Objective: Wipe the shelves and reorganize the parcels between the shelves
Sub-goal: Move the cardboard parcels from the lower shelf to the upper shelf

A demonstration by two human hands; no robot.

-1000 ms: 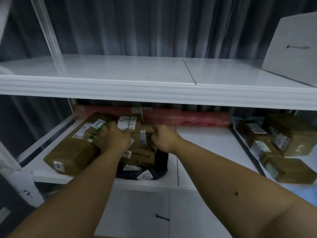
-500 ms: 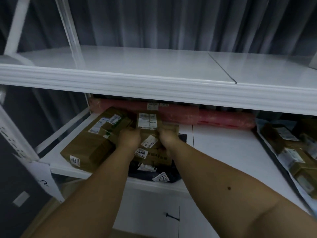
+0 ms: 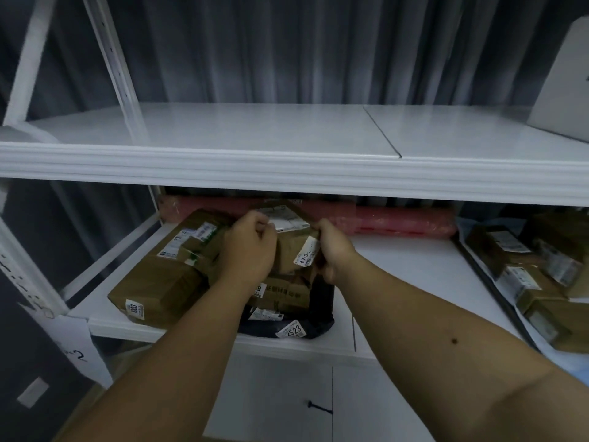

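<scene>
Upper shelf [image 3: 255,129] bare and clean-looking across the left span, only a white box [image 3: 564,90] at its far right edge; judged wiped or ready to take parcels. Lower shelf [image 3: 414,269] loaded on the left, bare in the middle. No cloth in view, so wiping status of the lower shelf unclear.

Long red roll [image 3: 398,220] along the back of the lower shelf, behind the pile. Large brown parcel [image 3: 165,275] at front left, touching the pile. Separate batch of brown parcels [image 3: 535,275] on the neighbouring shelf to the right, well apart, untouched. Dark bag [image 3: 318,317] at the bottom of the pile, label at the front lip.

Small taped brown parcel [image 3: 293,247] on top of the pile, tilted, lifted slightly. Left hand [image 3: 248,247] clamped on its left end, right hand [image 3: 334,247] gripping its right end, fingers curled around it.

Judged early: most parcels still to move. Upper shelf lip overhangs the pile, so clearance tight on the way out
</scene>
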